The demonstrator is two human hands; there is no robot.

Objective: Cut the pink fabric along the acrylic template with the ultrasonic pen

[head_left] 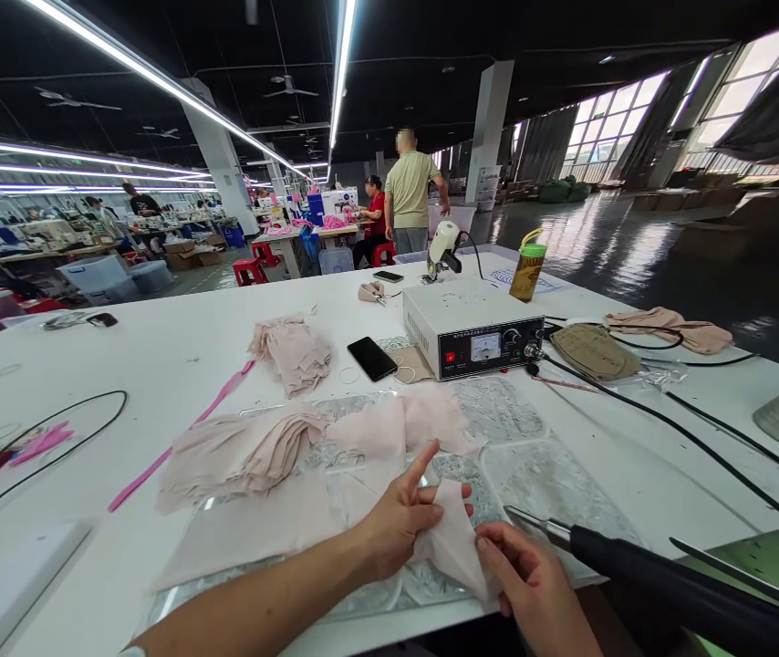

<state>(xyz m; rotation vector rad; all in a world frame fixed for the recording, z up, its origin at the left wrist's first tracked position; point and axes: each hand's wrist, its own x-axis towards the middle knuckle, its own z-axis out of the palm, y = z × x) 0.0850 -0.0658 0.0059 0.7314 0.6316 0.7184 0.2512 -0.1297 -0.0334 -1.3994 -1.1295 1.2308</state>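
Strip lights [342, 55] run above a wide hall, and a white table [177, 347] fills the foreground. Nearest, the right hand [533, 579] pinches the lower edge of a pale pink fabric piece [454, 538] between thumb and fingers. The left hand [399, 516] grips its upper part, index finger extended, over a patterned board [516, 474]. Just right of the right hand lies a black-handled tool [636, 566], its metal tip pointing left. More pink fabric [245, 447] lies fanned on the board's left. Beyond it are a second fabric pile [290, 351], a phone [371, 359] and a control box [478, 324]. Farther off, a person in a pale shirt [411, 196] stands near a seated person in red [374, 208].
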